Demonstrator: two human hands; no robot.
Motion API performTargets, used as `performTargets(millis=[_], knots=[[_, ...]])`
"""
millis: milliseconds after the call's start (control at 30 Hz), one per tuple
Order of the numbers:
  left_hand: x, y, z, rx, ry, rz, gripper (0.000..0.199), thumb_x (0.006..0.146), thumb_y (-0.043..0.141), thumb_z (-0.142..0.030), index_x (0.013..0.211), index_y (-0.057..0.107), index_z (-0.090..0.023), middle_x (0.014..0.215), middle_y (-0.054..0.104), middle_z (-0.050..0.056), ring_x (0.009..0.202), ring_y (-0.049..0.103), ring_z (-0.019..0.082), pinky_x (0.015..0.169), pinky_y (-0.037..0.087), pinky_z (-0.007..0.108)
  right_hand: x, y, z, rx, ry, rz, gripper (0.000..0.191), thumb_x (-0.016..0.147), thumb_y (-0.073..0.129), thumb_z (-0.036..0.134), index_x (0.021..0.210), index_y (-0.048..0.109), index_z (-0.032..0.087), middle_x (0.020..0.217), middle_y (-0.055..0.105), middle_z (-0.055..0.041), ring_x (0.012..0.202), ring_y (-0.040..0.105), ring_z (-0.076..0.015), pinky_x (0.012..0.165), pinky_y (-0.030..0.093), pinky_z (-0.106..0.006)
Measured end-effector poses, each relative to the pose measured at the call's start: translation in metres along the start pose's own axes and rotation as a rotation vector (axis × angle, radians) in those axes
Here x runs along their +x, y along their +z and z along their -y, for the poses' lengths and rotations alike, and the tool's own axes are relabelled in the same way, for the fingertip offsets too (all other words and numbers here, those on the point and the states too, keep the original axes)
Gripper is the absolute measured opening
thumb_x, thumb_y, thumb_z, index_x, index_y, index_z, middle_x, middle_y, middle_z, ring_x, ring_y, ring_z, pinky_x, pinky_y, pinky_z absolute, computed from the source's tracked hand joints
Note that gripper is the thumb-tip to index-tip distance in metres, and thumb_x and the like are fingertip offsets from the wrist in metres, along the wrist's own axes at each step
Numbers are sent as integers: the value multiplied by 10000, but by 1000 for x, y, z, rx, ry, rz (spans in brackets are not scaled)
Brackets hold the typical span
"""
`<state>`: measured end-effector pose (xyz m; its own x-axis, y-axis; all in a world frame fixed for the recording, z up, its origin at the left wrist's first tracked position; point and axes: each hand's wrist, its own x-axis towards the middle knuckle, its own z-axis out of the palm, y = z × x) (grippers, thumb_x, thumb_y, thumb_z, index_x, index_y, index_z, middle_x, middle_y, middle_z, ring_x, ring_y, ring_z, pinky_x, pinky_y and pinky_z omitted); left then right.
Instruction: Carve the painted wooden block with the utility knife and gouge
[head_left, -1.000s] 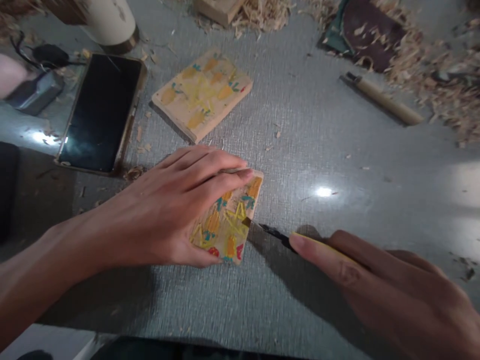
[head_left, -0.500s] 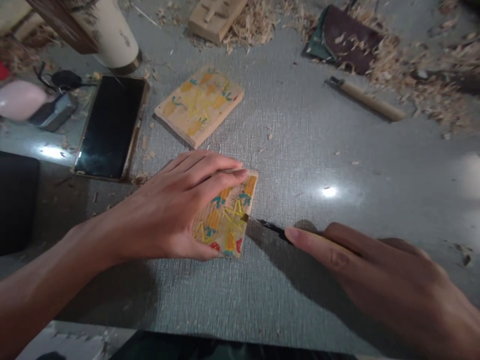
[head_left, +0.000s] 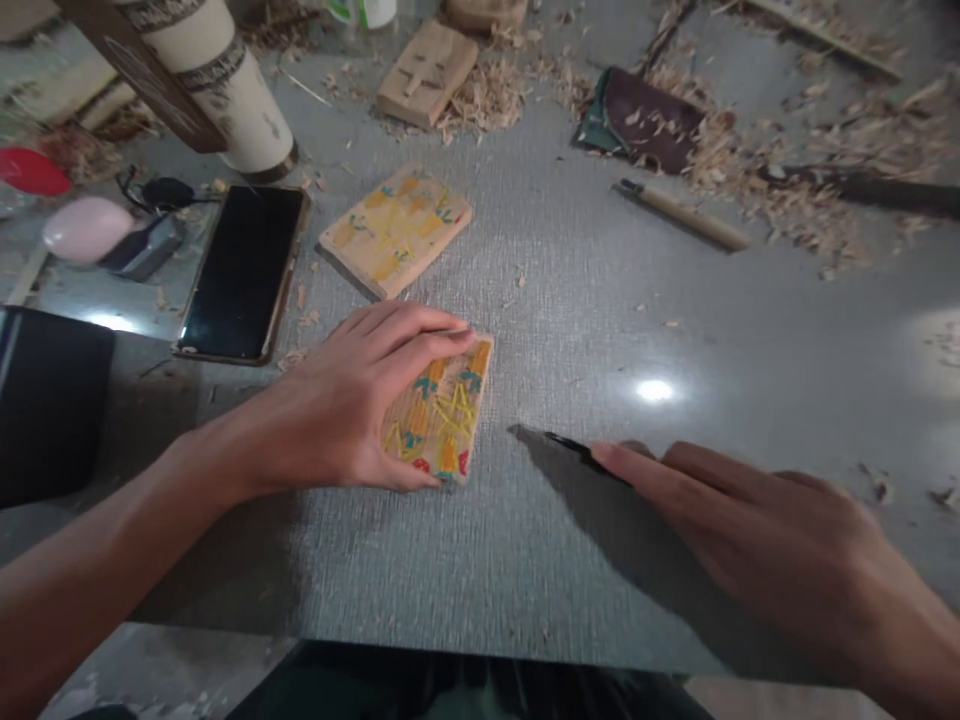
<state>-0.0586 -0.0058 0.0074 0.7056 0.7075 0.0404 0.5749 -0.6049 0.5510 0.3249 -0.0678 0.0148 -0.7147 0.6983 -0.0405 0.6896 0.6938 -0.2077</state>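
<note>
My left hand lies over the left part of a small wooden block, its fingers at the top edge and its thumb at the bottom edge. Yellow, orange, teal and red marks cover the block's face. To the right, my right hand is closed round a thin dark knife, index finger stretched along it. The blade points left and stands apart from the block. A second painted wooden block rests flat behind my left hand, touched by neither hand.
A phone, a black object and a cream tumbler are at left. A carved block lies at the back. Behind my right hand are a wooden-handled tool, a maroon pouch and shavings.
The knife tip has moved off the block's right edge, leaving a gap. The view has shifted, showing more of the back of the table. My left hand still holds the block.
</note>
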Motion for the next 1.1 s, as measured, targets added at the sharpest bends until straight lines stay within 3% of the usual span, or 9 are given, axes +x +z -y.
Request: performTargets(millis=[133, 267, 433, 600, 933, 1100], knots=[[-1, -2, 1, 3, -6, 9, 1029, 809, 863, -691, 1643, 413, -290, 1610, 514, 164, 1504, 498, 424, 1289, 386, 624, -4, 2, -1, 36, 62, -144, 854, 1097, 457, 38, 1766, 173, 487, 888, 724, 94, 536, 625, -75, 509, 490, -174], [0, -2, -1, 36, -14, 18, 1023, 809, 877, -652, 1645, 408, -294, 1609, 522, 166, 1500, 504, 418, 1282, 400, 628, 8, 8, 5, 90, 3, -154, 660, 1115, 438, 87, 1703, 389, 382, 903, 687, 60, 517, 563, -62, 483, 436, -183], [0, -1, 0, 33, -11, 4, 1043, 784, 898, -626, 1643, 407, -296, 1619, 517, 167, 1490, 509, 430, 1272, 396, 648, 28, 9, 13, 139, -75, -134, 638, 1041, 410, 6, 1605, 520, 282, 840, 558, 56, 522, 510, -64, 488, 378, -210], [1, -2, -1, 33, -11, 15, 1017, 795, 886, -627, 1628, 433, -260, 1607, 521, 176, 1502, 506, 426, 1286, 395, 622, 38, 5, 14, 160, -92, -121, 670, 1006, 395, -16, 1604, 503, 266, 881, 590, 47, 521, 505, -60, 501, 383, -211], [1, -1, -1, 34, 14, -11, 1016, 790, 899, -605, 1632, 437, -272, 1607, 532, 171, 1498, 514, 426, 1287, 407, 635, 34, 4, 15, 104, -105, -67, 706, 1006, 362, -2, 1657, 485, 242, 876, 577, 31, 482, 481, -72, 475, 405, -219], [0, -2, 1, 18, 0, 2, 1004, 796, 901, -613, 1623, 442, -277, 1607, 534, 173, 1496, 513, 423, 1271, 417, 641, 24, 7, 13, 64, -79, -21, 715, 1019, 367, 2, 1680, 459, 260, 930, 627, 11, 531, 548, -77, 517, 465, -206]])
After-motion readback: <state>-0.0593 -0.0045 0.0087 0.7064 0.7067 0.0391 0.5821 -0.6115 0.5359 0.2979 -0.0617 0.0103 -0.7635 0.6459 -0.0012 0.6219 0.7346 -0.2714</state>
